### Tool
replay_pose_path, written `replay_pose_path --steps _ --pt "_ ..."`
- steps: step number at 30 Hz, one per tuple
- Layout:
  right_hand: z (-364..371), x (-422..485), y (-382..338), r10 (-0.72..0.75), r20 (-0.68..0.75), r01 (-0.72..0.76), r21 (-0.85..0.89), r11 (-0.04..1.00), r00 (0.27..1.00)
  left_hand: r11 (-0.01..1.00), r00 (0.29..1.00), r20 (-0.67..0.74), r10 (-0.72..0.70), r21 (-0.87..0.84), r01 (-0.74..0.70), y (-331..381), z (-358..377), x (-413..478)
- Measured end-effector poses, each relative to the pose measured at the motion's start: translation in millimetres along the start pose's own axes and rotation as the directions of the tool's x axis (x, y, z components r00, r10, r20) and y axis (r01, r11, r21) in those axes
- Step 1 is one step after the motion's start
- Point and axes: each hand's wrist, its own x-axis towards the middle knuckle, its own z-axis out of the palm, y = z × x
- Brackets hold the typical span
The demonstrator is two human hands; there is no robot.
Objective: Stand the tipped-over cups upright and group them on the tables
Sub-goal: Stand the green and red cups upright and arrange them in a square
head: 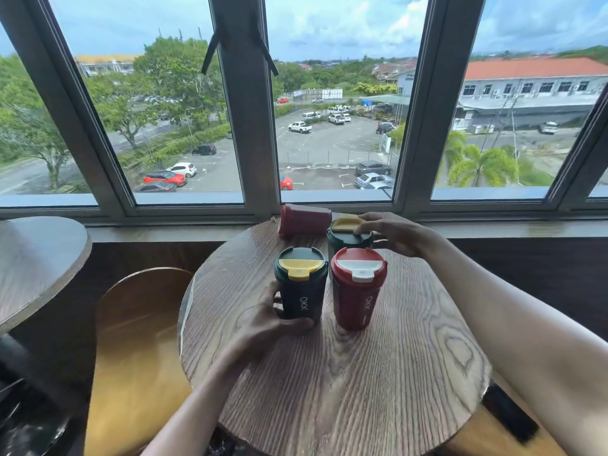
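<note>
On the round wooden table [345, 390] stand three lidded cups. A dark green cup with a yellow lid [301, 284] is upright at the middle, and my left hand [266, 327] wraps its lower part. Beside it to the right stands a red cup with a white lid [357, 291], untouched. Behind that one a second dark green cup [345, 240] is upright, with my right hand [391, 233] gripping its yellow lid from the right. A second red cup [304, 220] lies on its side at the table's far edge, against the window sill.
A second round table [36, 261] is at the left. A yellow-brown chair back [138, 340] sits between the tables. The window frame and sill [329, 205] run right behind the far edge. A dark seat shows at bottom left.
</note>
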Motion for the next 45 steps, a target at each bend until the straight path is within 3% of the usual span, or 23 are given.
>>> replay_pose_path --steps 2,4,7,10,15,18,21,25,29,33,38,42,45 --pt "-1.4 0.8 1.7 0.021 0.027 -0.021 -0.005 1.000 0.999 0.997 0.982 0.187 -0.042 -0.061 0.054 -1.4 -20.4 2.7" --pt "-3.7 4.2 4.2 0.017 0.022 -0.016 -0.021 1.000 1.000 0.979 0.964 0.255 -0.076 -0.162 0.120 -4.8 -47.6 10.8" --pt "-8.0 11.4 3.9 -0.012 0.003 0.012 0.017 1.000 1.000 0.980 0.989 0.005 -0.151 -0.130 0.150 2.2 -72.6 39.6" --pt "-13.8 19.2 3.4 -0.030 0.071 0.028 0.034 0.999 0.997 0.989 0.960 -0.236 -0.148 -0.053 0.139 16.6 -76.4 84.7" --pt "-21.1 41.4 15.4 -0.042 0.217 0.016 0.122 0.992 0.975 0.979 0.942 -0.287 -0.175 0.053 0.198 23.4 -67.9 171.7" --pt "-20.9 49.9 20.5 -0.055 0.275 -0.002 0.204 0.979 0.960 0.972 0.964 -0.201 -0.176 0.119 0.203 28.0 -65.0 208.1" --pt "-18.4 50.2 24.2 -0.058 0.303 -0.020 0.250 0.968 0.951 0.976 0.980 -0.030 -0.197 0.086 0.199 29.2 -65.9 230.9" --pt "-14.3 49.5 28.4 -0.076 0.329 -0.036 0.321 0.946 0.941 0.972 0.972 0.062 -0.229 0.068 0.225 13.1 -71.2 255.0" --pt "-12.4 47.7 29.8 -0.089 0.303 -0.020 0.340 0.940 0.949 0.972 0.972 0.042 -0.233 0.023 0.232 12.8 -67.5 253.8" --pt "-10.0 42.5 27.2 -0.110 0.270 0.013 0.338 0.941 0.957 0.993 0.993 -0.024 -0.118 0.023 0.118 25.9 -61.4 238.4" --pt "-8.4 36.6 24.8 -0.111 0.221 0.033 0.331 0.943 0.969 0.965 0.994 0.098 0.040 0.254 -0.064 66.5 -65.7 200.2" --pt "-8.5 29.7 23.7 -0.097 0.145 0.057 0.257 0.965 0.985 0.808 0.950 0.305 0.059 0.545 -0.225 98.3 -62.9 173.1" --pt "-5.5 22.9 22.3 -0.109 0.098 0.083 0.237 0.968 0.989 0.677 0.932 0.361 0.025 0.680 -0.282 110.8 -58.6 159.4"
